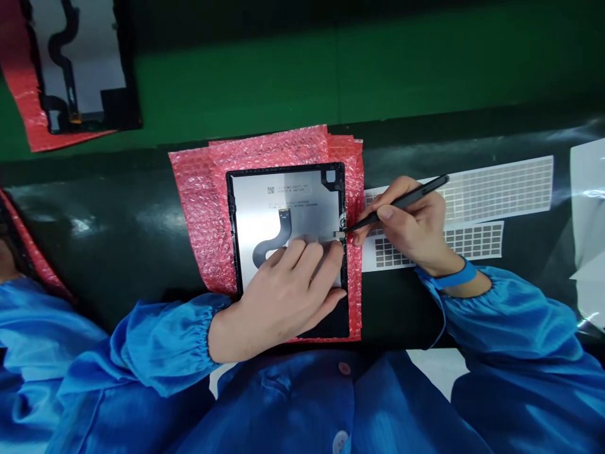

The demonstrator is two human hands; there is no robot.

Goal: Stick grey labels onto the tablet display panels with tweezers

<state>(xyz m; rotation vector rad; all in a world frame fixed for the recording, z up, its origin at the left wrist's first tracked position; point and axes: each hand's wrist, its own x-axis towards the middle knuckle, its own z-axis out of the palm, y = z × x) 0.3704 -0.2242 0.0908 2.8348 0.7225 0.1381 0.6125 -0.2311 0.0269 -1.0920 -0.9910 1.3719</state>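
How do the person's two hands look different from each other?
The left hand lies over the tablet panel, while the right hand is at the panel's edge. The right hand grips a thin black tool; the left hand holds no tool that I can see. The right hand has a blue band at its wrist; the left hand's wrist shows none. Both come out of blue sleeves.

The left hand (pixel 283 290) rests on a panel (pixel 312 221); the right hand (pixel 413 230), over 2 gridded sheets (pixel 501 189), holds a black tool (pixel 410 199) at the panel's edge.
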